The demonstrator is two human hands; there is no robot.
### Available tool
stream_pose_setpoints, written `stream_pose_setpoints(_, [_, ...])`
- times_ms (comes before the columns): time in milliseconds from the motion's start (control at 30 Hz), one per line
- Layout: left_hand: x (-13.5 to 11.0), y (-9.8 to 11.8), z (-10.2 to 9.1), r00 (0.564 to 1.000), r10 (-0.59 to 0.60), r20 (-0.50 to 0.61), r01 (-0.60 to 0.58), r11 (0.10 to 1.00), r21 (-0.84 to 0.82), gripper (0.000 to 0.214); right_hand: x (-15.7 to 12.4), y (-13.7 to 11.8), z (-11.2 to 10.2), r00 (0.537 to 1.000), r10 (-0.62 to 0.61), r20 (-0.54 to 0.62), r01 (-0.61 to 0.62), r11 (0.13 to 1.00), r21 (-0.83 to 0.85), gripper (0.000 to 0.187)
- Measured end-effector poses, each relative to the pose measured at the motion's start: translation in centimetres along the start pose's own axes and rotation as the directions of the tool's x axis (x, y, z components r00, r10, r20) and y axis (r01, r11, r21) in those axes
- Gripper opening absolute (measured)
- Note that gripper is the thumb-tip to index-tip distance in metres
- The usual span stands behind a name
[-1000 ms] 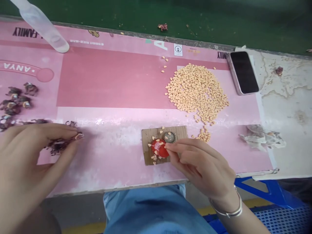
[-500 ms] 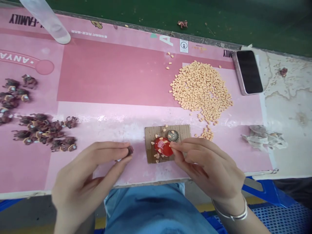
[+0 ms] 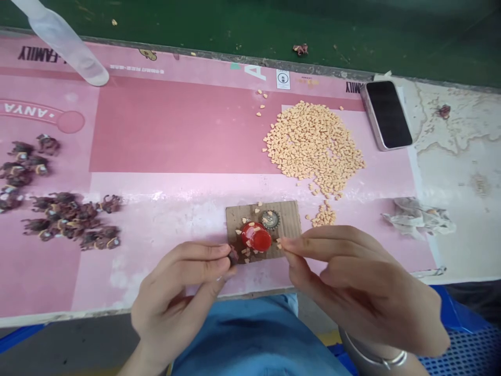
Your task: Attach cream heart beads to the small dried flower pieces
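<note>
My left hand [image 3: 188,292] pinches a small dark brown figurine [image 3: 233,255] at the lower left edge of a wooden board [image 3: 291,224]; most of the figurine is hidden by the fingers. Between the thumb and forefinger of my right hand [image 3: 348,277] is a tiny tan piece [image 3: 279,243], held just right of a red cup-like cap [image 3: 261,240]. Around the cap, several loose tan pieces lie scattered on the board. Behind the cap sits a metal bottle cap [image 3: 270,219] with something clear and shiny in it.
A large heap of tan pieces [image 3: 313,141] lies beyond the board. Clusters of dark figurines [image 3: 74,216] cover the left side. To the right are a phone [image 3: 389,115] and crumpled tissue [image 3: 418,216]. A translucent plastic tool [image 3: 74,47] reaches in at upper left.
My left hand has moved right with the figurine, close to the board. My right hand has drawn slightly away from the red cap, with the tan piece between its fingertips.
</note>
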State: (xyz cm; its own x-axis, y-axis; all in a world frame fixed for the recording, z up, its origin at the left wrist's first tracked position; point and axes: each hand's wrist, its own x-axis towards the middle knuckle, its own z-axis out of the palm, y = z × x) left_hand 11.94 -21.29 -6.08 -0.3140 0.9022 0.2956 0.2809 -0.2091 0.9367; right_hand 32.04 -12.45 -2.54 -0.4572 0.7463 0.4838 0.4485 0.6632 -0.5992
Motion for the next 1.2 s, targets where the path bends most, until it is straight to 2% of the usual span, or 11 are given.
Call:
stream_pose_setpoints(67, [0.0, -0.2, 0.2, 1.0, 0.027, -0.014, -0.027, 1.0, -0.006, 0.032, 0.2, 0.1, 0.3, 1.0, 0.004, -0.013, -0.004, 1.0, -0.001, 0.041])
stream_pose_setpoints(200, [-0.1, -0.5, 0.5, 0.998, 0.051, -0.046, -0.052, 0.998, -0.031, 0.023, 0.4, 0.9, 0.8, 0.996, -0.057, 0.066, 0.058, 0.998, -0.014, 0.035])
stream_pose_setpoints(333, [-0.1, -0.6, 0.6, 0.998, 0.058, -0.035, -0.059, 0.998, -0.028, 0.016, -0.3, 1.4, 0.7, 0.994, -0.075, 0.081, 0.075, 0.997, -0.001, 0.033])
stream_pose_setpoints(567, [-0.1, -0.5, 0.6, 0.997, 0.072, -0.033, -0.072, 0.997, 0.002, 0.014, -1.4, 1.4, 0.8, 0.964, -0.209, 0.164, 0.223, 0.972, -0.072, 0.02])
stream_pose_setpoints(767, [-0.1, -0.3, 0.7, 0.997, 0.075, -0.033, -0.075, 0.997, 0.011, 0.012, -1.1, 1.5, 0.5, 0.978, -0.179, 0.105, 0.184, 0.982, -0.042, 0.025])
stream_pose_setpoints(1067, [-0.1, -0.6, 0.6, 0.997, 0.07, -0.028, -0.07, 0.998, 0.003, 0.019, 0.0, 1.2, 1.0, 0.952, -0.235, 0.199, 0.25, 0.967, -0.053, 0.023])
stream_pose_setpoints(1200, [-0.2, -0.6, 0.7, 0.996, 0.082, -0.021, -0.082, 0.996, 0.018, 0.02, -0.3, 1.2, 0.0, 0.962, -0.175, 0.209, 0.193, 0.979, -0.067, 0.023])
